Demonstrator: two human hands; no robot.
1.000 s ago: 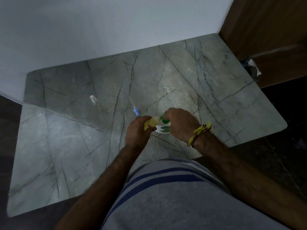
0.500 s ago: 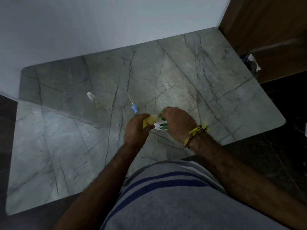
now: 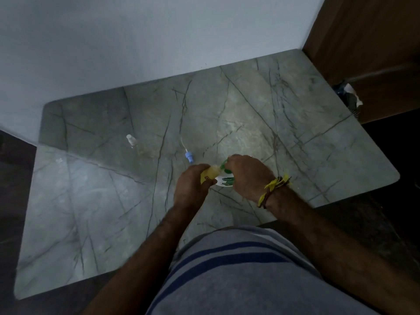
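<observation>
Over the grey marble table (image 3: 295, 137) my left hand (image 3: 191, 187) grips a small yellow bottle (image 3: 210, 173), tilted with its mouth toward a white bottle with a green label (image 3: 225, 180). My right hand (image 3: 247, 176) holds that white bottle around its green top, which is mostly hidden by the fingers. The two bottles touch between my hands.
A blue and white pump nozzle with a thin tube (image 3: 188, 154) lies just beyond my left hand. A small clear cap (image 3: 130, 139) stands further left. A white wall runs behind the table. A wooden panel (image 3: 368, 53) and a dark object with white paper (image 3: 347, 94) are at the right.
Both hands keep the same hold on the bottles and have barely moved. The camera view has shifted slightly.
</observation>
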